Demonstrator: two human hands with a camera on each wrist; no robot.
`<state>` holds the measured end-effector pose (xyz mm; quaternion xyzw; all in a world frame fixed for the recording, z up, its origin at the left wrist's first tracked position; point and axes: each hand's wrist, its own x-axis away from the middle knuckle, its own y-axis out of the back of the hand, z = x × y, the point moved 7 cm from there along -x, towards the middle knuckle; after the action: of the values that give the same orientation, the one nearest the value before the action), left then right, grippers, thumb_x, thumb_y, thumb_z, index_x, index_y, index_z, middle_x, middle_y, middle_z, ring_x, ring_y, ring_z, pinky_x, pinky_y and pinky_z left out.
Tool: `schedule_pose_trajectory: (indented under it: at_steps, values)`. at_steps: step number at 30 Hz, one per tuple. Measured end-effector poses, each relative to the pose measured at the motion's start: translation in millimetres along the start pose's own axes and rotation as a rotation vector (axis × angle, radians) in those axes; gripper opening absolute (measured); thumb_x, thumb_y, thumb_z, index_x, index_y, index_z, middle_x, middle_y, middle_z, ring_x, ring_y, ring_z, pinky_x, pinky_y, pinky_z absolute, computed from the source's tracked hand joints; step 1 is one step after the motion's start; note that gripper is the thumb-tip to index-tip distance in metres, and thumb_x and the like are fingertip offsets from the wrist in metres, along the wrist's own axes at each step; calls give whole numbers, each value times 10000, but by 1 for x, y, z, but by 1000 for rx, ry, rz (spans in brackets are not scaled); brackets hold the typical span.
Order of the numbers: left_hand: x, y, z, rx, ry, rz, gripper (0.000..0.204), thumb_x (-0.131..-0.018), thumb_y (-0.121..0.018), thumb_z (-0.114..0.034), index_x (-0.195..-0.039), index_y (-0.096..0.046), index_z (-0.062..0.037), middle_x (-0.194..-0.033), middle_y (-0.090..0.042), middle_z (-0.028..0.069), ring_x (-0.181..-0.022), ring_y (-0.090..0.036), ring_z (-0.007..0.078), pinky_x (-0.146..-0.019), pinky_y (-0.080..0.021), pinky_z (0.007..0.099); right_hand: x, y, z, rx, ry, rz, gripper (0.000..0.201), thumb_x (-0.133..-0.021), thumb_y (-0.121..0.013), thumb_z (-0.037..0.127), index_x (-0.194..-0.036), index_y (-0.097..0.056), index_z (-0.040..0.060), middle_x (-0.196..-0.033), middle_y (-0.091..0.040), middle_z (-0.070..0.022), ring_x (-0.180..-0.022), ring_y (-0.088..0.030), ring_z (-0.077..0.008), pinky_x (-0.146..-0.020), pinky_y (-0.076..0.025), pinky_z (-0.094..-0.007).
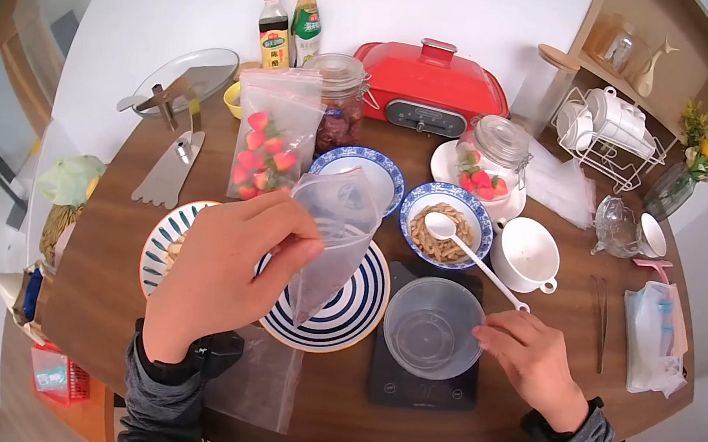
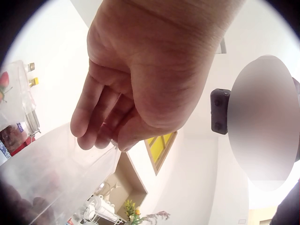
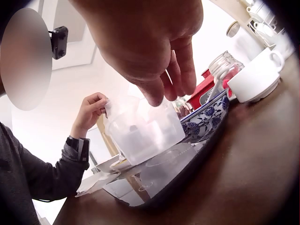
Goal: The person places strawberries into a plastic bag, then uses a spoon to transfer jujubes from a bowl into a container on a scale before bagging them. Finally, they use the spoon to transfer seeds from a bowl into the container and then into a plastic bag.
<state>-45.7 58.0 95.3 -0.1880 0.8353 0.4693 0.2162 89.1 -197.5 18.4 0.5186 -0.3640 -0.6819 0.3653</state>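
My left hand (image 1: 238,262) pinches the top edge of a clear plastic bag (image 1: 336,227) between thumb and fingers. The bag hangs over the blue-striped plate (image 1: 363,303), and dark reddish shapes show through its lower part in the left wrist view. At the right, my right hand (image 1: 533,361) pinches the rim of a clear round plastic tub (image 1: 432,330) with thumb and fingertips. The tub looks bare inside and sits over a black kitchen scale (image 1: 382,382). Behind it, a white spoon (image 1: 483,267) lies across a blue-and-white bowl (image 1: 412,195) of brown pieces.
A bag of strawberries (image 1: 263,158), a jar of dark red fruit (image 1: 341,115) and a red electric cooker (image 1: 430,83) stand behind. A white cup (image 1: 526,256), tongs (image 1: 602,326) and a plastic packet (image 1: 655,340) are at right. Another flat bag (image 1: 259,384) lies near the front edge.
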Motion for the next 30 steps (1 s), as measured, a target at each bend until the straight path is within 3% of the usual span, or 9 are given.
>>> schedule_pose_trajectory:
  at_steps: [4, 7, 11, 12, 14, 18, 22, 25, 30]
  values:
    - [-1, -1, -1, -6, 18, -7, 97, -819, -707, 21, -872, -628, 3, -813, -649, 103, -694, -630, 263, -632, -486, 326, 5, 20, -12, -47, -24, -152, 225, -812, -719, -21, -1032, -711, 27, -974, -686, -98, -810, -678, -252, -668, -556, -339]
    - [-1, -3, -1, -9, -37, -40, 66, -865, -694, -47, -872, -628, -44, -786, -623, 86, -624, -605, 262, -577, -457, 338, 20, 36, -52, -378, -515, -283, 131, -973, -615, 39, -1065, -700, -1, -958, -684, -101, -721, -646, -162, -615, -521, -272]
    - [0, -4, -2, -12, -34, -46, 63, -862, -694, -41, -871, -633, -37, -783, -621, 86, -615, -601, 247, -573, -454, 329, 50, 36, -117, -672, -777, -494, 249, -1055, -527, 164, -1094, -680, -29, -894, -681, -60, -692, -629, -131, -595, -487, -239]
    - [-1, -4, -3, -13, -35, -44, 62, -860, -695, -39, -871, -635, -35, -784, -622, 84, -614, -600, 243, -572, -453, 327, 53, 36, -128, -669, -778, -498, 249, -1055, -527, 164, -1094, -680, -29, -894, -681, -60, -692, -629, -131, -595, -487, -239]
    - [0, -3, -4, -14, -37, -42, 61, -859, -696, -36, -872, -637, -32, -786, -624, 81, -613, -600, 238, -572, -452, 324, 66, 16, -158, -1074, -851, -476, 244, -1053, -525, 175, -1036, -676, -15, -901, -690, -70, -711, -627, -126, -610, -482, -231]
    - [0, -6, -4, -18, -32, -26, 63, -857, -700, -35, -880, -641, -29, -804, -639, 80, -619, -606, 239, -576, -458, 322, 99, -23, -196, -1236, -1094, -324, 246, -1061, -511, 209, -1042, -653, 10, -875, -682, -58, -730, -611, -113, -595, -455, -221]
    - [1, -6, -3, -29, -24, -20, 69, -853, -704, -33, -883, -642, -25, -821, -650, 82, -632, -619, 239, -585, -467, 321, 93, -8, -188, -1243, -1016, -386, 225, -1059, -513, 207, -1057, -643, 23, -848, -666, -41, -716, -601, -114, -584, -444, -213]
    - [0, -8, -5, -24, -19, -14, 72, -849, -705, -26, -883, -641, -23, -823, -651, 83, -641, -628, 238, -592, -472, 320, 79, 17, -180, -1391, -776, -521, 206, -1053, -522, 216, -1062, -627, 39, -820, -638, -20, -716, -592, -110, -557, -413, -221]
    - [0, -8, -8, -33, -36, -12, 73, -847, -703, -18, -882, -639, -19, -831, -654, 85, -644, -633, 239, -591, -475, 319, 101, -12, -198, -1312, -1021, -421, 188, -1038, -545, 205, -1028, -643, 45, -824, -635, -7, -707, -573, -97, -553, -393, -211]
